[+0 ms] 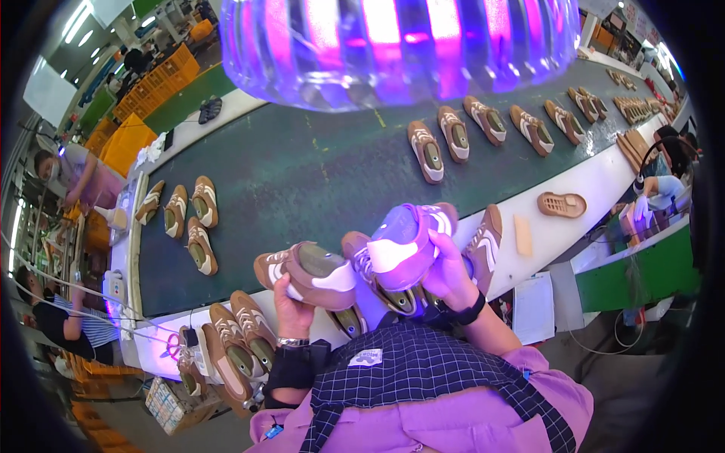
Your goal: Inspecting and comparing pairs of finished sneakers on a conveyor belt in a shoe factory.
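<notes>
My left hand is wrapped round a brown sneaker with white stripes and a white heel patch, its heel turned to the right. In my right hand is a second sneaker of the same kind, heel toward me, tinted violet by the light. Both are raised over the belt's near edge, close together but seemingly apart. Beneath them, partly hidden, other sneakers stand on the white ledge. One more brown sneaker lies just right of my right hand.
A ribbed clear lamp glowing violet hangs over the green belt. Several sneakers stand on the belt's far side, others at left. Sneakers and a brown sole lie on the ledge. People work on both sides.
</notes>
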{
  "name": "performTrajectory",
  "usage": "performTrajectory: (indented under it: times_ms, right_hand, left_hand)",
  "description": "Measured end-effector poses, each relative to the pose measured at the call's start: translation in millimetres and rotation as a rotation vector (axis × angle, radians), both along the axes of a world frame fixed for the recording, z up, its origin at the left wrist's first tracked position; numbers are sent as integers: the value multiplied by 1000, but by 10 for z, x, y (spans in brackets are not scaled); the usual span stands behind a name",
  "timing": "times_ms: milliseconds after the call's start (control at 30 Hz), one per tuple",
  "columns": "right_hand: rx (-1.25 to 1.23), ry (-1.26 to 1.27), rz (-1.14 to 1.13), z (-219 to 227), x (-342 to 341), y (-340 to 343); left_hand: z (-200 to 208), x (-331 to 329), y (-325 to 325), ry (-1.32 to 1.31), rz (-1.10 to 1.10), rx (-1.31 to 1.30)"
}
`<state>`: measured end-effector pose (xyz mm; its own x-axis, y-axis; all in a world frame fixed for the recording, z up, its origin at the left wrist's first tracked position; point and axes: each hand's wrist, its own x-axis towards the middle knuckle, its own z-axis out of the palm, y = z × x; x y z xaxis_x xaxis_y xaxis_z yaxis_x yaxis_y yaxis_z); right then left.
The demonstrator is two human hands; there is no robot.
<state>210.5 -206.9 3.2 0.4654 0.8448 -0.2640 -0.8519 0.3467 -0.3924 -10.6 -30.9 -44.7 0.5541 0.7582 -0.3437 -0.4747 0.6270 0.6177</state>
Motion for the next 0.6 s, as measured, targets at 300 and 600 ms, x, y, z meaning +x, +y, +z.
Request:
performTrajectory:
  times_ms: [300, 600]
  right_hand:
    - [164, 201, 309, 64, -152, 169]
    - [131, 243, 487, 204, -549, 227]
  left_hand:
    - [-642, -1294, 178, 782, -162, -30]
    - [758, -290, -416, 639, -134, 1315]
